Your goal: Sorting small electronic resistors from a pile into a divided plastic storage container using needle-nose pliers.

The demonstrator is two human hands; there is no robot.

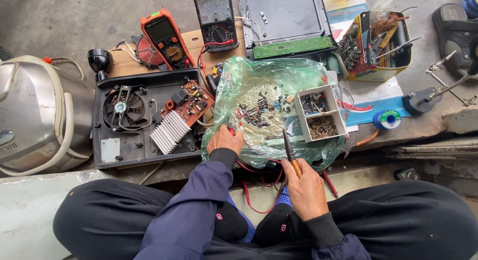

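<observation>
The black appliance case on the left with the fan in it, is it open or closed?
Open. The black appliance case has no cover on it: its fan, finned heatsink and brown circuit board all lie exposed.

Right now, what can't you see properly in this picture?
Head view:
- Tiny dark parts on the crinkly green plastic bag: too small to identify.
- Left hand: fingertips curl around something red, mostly hidden.
- Right hand: holds an orange-handled pointed tool, grip covered.
- Silver rounded cooker: cut off at left edge.
</observation>
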